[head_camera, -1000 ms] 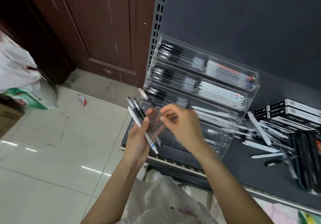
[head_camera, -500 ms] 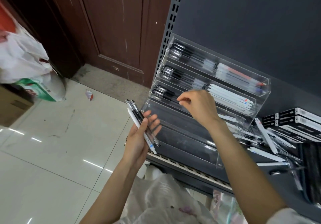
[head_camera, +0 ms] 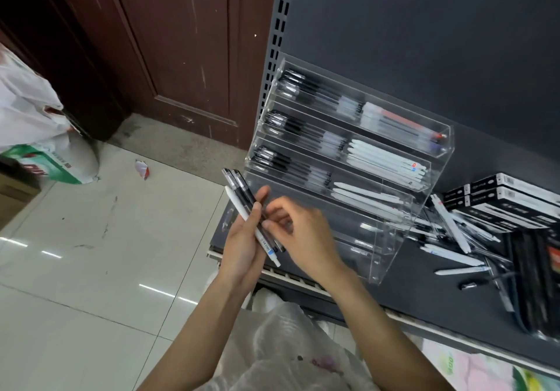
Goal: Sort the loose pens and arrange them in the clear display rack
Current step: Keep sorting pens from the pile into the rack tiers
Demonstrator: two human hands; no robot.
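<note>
Evidently the right hand point(head_camera: 306, 233), which half a second ago was up at the third tier of the rack point(head_camera: 348, 160), has come back to the bundle of pens point(head_camera: 251, 214). The left hand point(head_camera: 242, 245) keeps its grip closed around that bundle, black pens and one white, held in front of the rack's left end. The right hand's fingertips point(head_camera: 268, 224) are pinching a dark pen in the bundle; judged, one pen has been placed and the next is being drawn. The rack's upper three tiers carry black pens left, white pens right; the lower tiers look empty. Loose pens point(head_camera: 454, 239) lie on the shelf point(head_camera: 439, 308) to the right
</note>
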